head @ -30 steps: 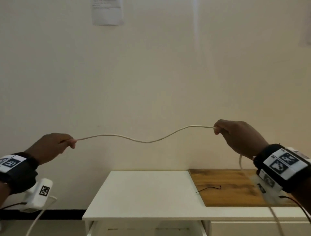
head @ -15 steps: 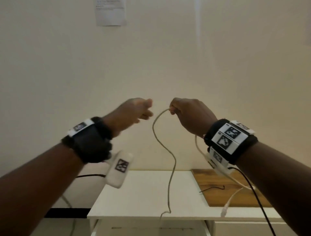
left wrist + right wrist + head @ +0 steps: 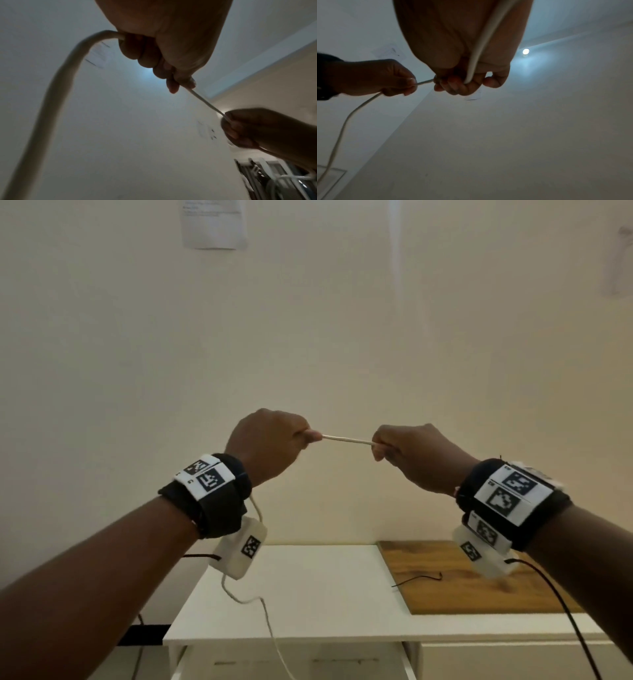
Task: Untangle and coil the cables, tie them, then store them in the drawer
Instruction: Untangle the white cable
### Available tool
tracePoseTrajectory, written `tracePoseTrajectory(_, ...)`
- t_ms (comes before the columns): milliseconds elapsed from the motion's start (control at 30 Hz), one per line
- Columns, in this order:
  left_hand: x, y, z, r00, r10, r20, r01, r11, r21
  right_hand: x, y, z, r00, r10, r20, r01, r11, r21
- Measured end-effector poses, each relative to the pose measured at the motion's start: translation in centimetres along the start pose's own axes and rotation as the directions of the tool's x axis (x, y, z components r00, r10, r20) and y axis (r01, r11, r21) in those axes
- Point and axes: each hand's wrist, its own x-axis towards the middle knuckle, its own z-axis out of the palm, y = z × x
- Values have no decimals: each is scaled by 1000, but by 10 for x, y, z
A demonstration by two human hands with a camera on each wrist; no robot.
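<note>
Both hands were up at chest height w/ a short taut run of the white cable [image 3: 346, 439] between them, above the table [image 3: 325, 594]. Left hand [image 3: 270, 445] had its fingers [image 3: 149, 59] curled tight round the cable, slack dropping off the far side of the fist & down past the table edge. Right hand [image 3: 416, 455] was likewise fisted on it, fingers [image 3: 458, 86] wrapped round, cable running back along the palm toward the wrist. Cable looked light, thin, soft & floppy, so prob. springs out of a loop unless pinned; smooth jacket, may slide thru a loose grip. Best taken a short way apart, as here, feeding slack into even loops. A thin dark tie [image 3: 416, 579] lay on the wooden board [image 3: 479, 594], apart from the cable.
</note>
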Motion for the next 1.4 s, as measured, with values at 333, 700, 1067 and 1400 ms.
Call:
tracePoseTrajectory(333, -65, -139, -10, 918, -396, 9, 395, 916, 72, -59, 82, -8, 996, 57, -64, -76, 925, -373)
tracePoseTrajectory(700, -27, -120, -58, 938, -336, -79, 341, 938, 60, -51, 79, -43, 917, 288, -276, -399, 640, -657)
tracePoseTrajectory(1067, 53, 37, -10, 975, -199, 101, 202, 979, -29, -27, 99, -127, 425, 663, -616, -304, 746, 593)
tracePoseTrajectory(1400, 124, 170, -37, 985, -138, 106, 131, 189, -973, -30, 79, -184, 386, 300, -873, -157, 953, 258)
